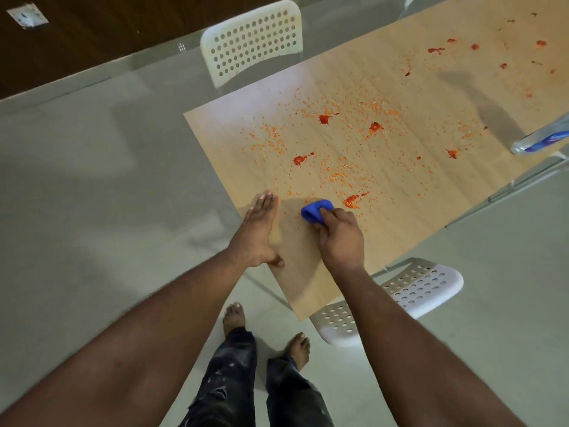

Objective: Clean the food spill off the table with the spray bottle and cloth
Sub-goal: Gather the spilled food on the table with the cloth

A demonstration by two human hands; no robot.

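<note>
We bunch the blue cloth (317, 211) in curled right hand (340, 238) fingers, sweeping toward twelve o'clock spill (324, 119), while the left hand (260, 232), fingers together, braces the table (400, 192).

A white chair (252, 41) with a perforated back stands at 12 o'clock. A second white perforated chair (412, 291) sits at 4 o'clock. Pale floor tiles (92, 180) spread toward 9 o'clock. Bare feet (234, 315) and dark trousers (234, 380) show at 6 o'clock. A dark wooden wall (92, 32) with a socket plate (27, 16) runs along 11 o'clock.
</note>
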